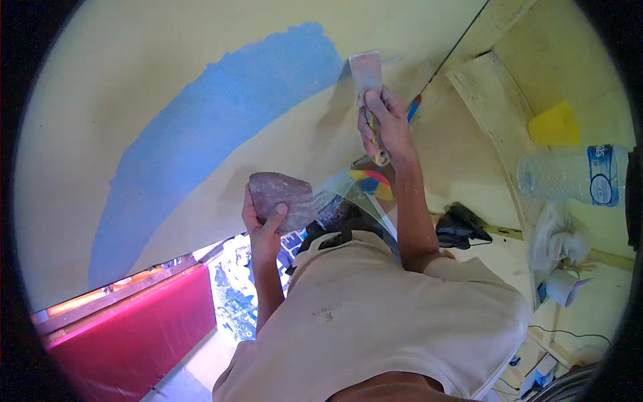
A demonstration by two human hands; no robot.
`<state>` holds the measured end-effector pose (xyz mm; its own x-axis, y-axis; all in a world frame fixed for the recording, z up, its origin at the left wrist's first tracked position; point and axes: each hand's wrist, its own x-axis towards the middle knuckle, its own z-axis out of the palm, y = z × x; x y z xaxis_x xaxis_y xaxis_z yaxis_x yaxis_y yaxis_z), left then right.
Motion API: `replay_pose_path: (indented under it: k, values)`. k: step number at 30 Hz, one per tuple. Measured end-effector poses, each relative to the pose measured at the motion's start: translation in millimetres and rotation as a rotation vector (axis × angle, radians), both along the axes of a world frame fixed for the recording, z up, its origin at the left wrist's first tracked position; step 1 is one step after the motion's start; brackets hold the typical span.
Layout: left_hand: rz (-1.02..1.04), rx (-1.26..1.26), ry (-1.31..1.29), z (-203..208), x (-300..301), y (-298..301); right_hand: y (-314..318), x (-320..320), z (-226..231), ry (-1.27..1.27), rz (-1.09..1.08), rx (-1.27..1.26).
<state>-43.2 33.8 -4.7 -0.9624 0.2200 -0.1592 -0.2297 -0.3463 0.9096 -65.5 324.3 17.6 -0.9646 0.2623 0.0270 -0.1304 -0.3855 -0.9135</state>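
My right hand (388, 124) is wrapped round the handle of a putty knife (366, 70). Its pale, smeared blade points up and lies at or close to the cream panel (321, 127), just past the right end of a broad, curved blue patch (221, 114). Whether the blade touches the surface I cannot tell. Lower and to the left, my left hand (266, 226) grips a flat grey-brown plate (282, 195) with whitish smears, thumb on its face and fingers behind. The plate is held apart from the knife, below the blue patch.
A red panel (144, 321) stands at lower left beside a bright opening. To the right are a yellow cup (554, 126), a clear plastic bottle (566, 175), a clear plastic bag (557, 234), a white mug (562, 288) and a black bag (461, 226). A dark seam (455, 47) runs along the panel's right side.
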Motion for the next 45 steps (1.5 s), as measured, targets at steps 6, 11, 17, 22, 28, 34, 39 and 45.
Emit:
replay_pose_path:
  k: [6,11,17,22,28,34,39,45]
  values:
    - [-0.012,-0.005,0.017,-1.6,-0.6,-0.8,-7.0,1.5,5.2,-0.029,-0.039,0.029]
    - [-0.024,-0.097,0.066,-5.1,10.2,-8.3,-7.4,4.0,-2.3,-0.025,-0.038,0.052]
    - [0.029,-0.030,0.047,-11.2,12.8,-16.0,1.6,9.3,-5.1,-0.023,0.042,0.064]
    - [0.084,-0.004,0.002,2.1,19.5,-7.4,-1.0,8.5,8.1,0.010,0.019,0.023]
    - [0.068,0.006,0.015,3.6,19.9,-4.4,-2.8,6.9,10.5,0.051,0.030,0.018]
    - [0.025,-0.026,0.099,-3.5,23.3,-13.7,1.1,9.3,-1.0,-0.010,0.032,-0.074]
    - [0.160,-0.017,0.136,-3.5,13.1,-24.8,7.6,9.8,1.8,-0.001,0.021,-0.030]
    - [0.243,-0.059,0.118,-3.7,12.9,-28.4,4.1,10.2,1.6,0.007,0.032,-0.060]
